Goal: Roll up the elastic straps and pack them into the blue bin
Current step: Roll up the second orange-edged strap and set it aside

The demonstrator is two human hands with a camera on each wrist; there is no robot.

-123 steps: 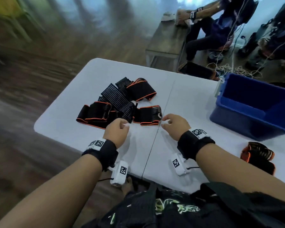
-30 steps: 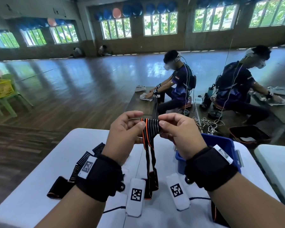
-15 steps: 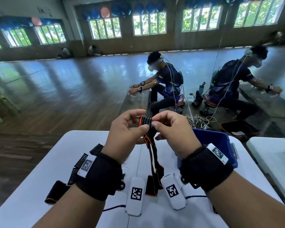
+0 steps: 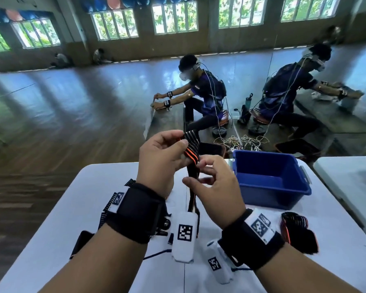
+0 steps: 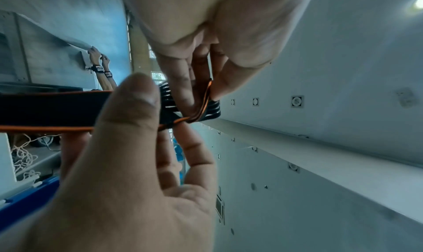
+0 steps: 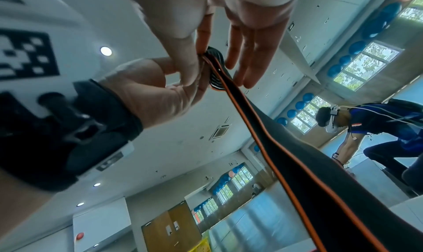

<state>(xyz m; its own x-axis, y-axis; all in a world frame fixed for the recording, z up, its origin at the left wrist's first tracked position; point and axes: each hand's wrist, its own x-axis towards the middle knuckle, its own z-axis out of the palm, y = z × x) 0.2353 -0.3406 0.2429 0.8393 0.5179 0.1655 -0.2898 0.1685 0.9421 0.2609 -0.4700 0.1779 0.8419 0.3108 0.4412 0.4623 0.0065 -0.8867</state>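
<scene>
Two hands work one elastic strap [image 4: 192, 148] held up above the counter [image 4: 76, 208]: the left hand [image 4: 162, 159] pinches the small started roll at the strap's top end, and the right hand [image 4: 215, 190] pinches the strap just below, probably to keep the winding tight. Its tail hangs free between the wrists. Just right of the right hand, the blue bin [image 4: 273, 193] stands open-topped, with a clear path over its near rim.

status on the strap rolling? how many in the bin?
None visible in the bin. One rolled strap lies on the table by the right wrist. In hand: left hand and right hand pinch a strap, its roll barely started, tail hanging. More straps wait behind the left wrist.
</scene>
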